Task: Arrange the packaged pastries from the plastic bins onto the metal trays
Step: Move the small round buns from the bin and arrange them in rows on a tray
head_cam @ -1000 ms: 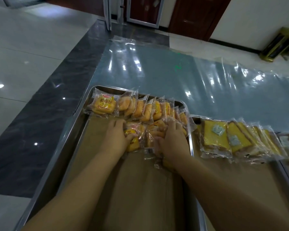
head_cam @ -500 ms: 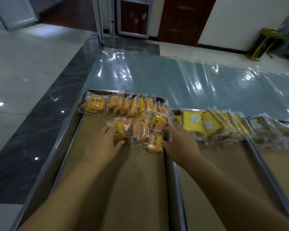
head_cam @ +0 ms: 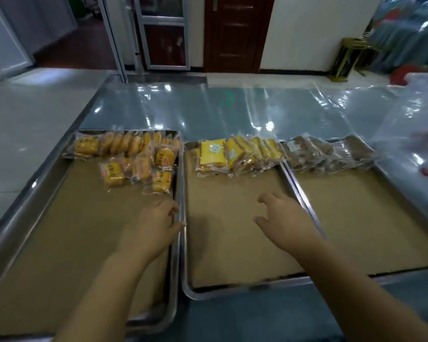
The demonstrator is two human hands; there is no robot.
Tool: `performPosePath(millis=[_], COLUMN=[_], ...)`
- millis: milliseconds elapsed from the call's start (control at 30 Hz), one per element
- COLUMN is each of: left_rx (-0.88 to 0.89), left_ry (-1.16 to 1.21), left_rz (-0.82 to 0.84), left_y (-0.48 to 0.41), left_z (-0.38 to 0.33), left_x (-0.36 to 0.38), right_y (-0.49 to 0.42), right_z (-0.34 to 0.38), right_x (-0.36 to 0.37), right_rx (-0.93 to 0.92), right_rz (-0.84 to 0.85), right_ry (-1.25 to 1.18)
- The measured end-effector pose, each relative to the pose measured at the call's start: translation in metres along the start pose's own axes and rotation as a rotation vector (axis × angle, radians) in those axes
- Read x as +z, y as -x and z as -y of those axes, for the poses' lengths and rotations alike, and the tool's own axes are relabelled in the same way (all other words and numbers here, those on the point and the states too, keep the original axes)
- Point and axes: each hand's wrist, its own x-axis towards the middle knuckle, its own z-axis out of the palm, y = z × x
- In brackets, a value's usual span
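Observation:
Three metal trays lined with brown paper lie side by side. The left tray (head_cam: 10,233) carries a back row of round yellow pastry packets (head_cam: 124,144) and a loose cluster of yellow packets (head_cam: 139,170) in front of it. Yellow cake slices in wrappers (head_cam: 235,155) line the back of the middle tray (head_cam: 232,291). Brown packaged pastries (head_cam: 326,154) line the back of the right tray (head_cam: 304,196). My left hand (head_cam: 156,223) hovers empty over the left tray's right rim. My right hand (head_cam: 286,219) is spread, empty, over the middle tray's paper.
Clear plastic film (head_cam: 208,112) covers the table behind the trays. A crumpled clear plastic bag (head_cam: 413,149) lies at the far right. Beyond are a tiled floor, a dark wooden door (head_cam: 235,33) and a gold stand (head_cam: 347,59).
Both hands have let go of the yellow packets and pulled back toward me. The right hand has shifted over the middle tray. The view has swung right.

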Motion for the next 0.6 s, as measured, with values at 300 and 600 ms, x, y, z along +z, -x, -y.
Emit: performPosePath(millis=[300, 600], left_rx=[0.108, 0.189], left_ry=[0.072, 0.063], left_rz=[-0.01, 0.066], left_y=[0.044, 0.012], left_z=[-0.132, -0.23], left_x=[0.073, 0.112], right_y=[0.076, 0.079], right_z=[-0.125, -0.216], right_x=[-0.044, -0.098], right_rx=[0.138, 0.184], right_rz=[0.017, -0.046], right_ry=[-0.072, -0.003])
